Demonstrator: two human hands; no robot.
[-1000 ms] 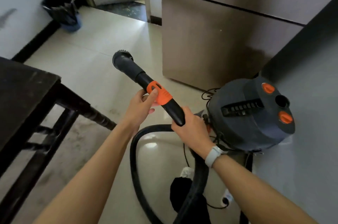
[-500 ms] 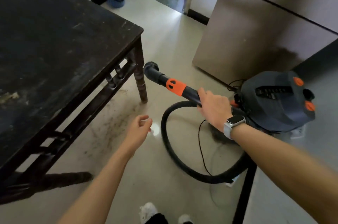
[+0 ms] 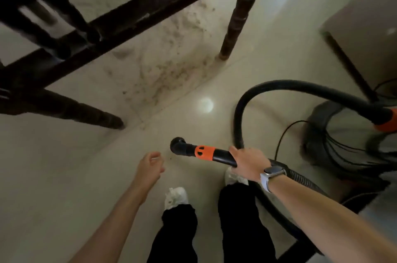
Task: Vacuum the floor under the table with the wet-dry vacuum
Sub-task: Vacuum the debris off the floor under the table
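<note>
My right hand grips the black vacuum wand, which has an orange collar and a round brush nozzle pointing left just above the floor. Its black hose loops back to the wet-dry vacuum body at the right. My left hand hangs free beside the nozzle, fingers loosely curled, holding nothing. The dark wooden table's frame and legs fill the upper left. Scattered dirt lies on the pale floor beneath the table.
A table leg stands upright near the dirt and another leg reaches the floor at left. A power cord trails by the vacuum. My feet in white shoes stand below the wand. A cabinet sits at right.
The view has tilted down to the floor under the table. The wand has come lower and closer to my feet. My left hand stays off the wand.
</note>
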